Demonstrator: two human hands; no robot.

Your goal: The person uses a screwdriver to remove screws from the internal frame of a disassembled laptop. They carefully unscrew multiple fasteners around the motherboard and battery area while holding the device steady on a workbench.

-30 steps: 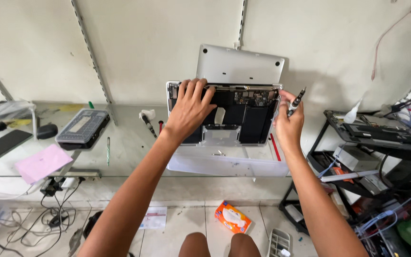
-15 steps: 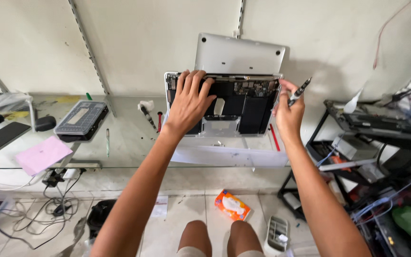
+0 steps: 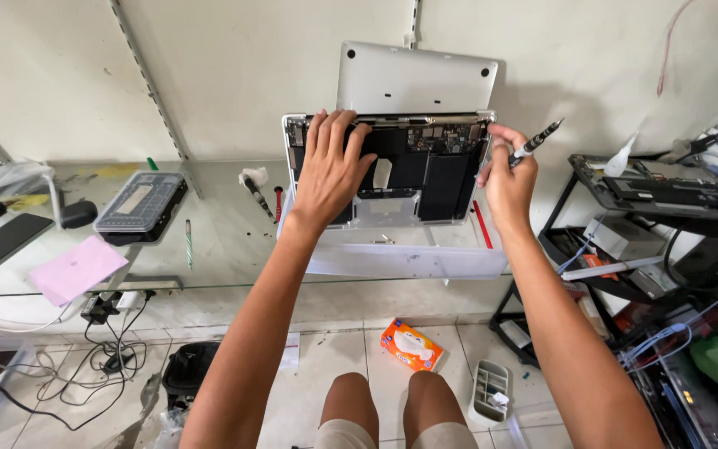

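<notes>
Your left hand [image 3: 331, 170] lay flat, fingers spread, on the opened laptop [image 3: 388, 170], while your right hand [image 3: 504, 179] pinched a screwdriver [image 3: 533, 143] just off its right edge. You seemed mid-disassembly; the tip needed seating squarely in a screw.

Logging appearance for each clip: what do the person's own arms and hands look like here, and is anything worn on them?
Both arms are bare from the hands to the frame's edge: no sleeves, gloves, watch or rings show on the left hand or right hand. Light shorts show at the knees.
</notes>
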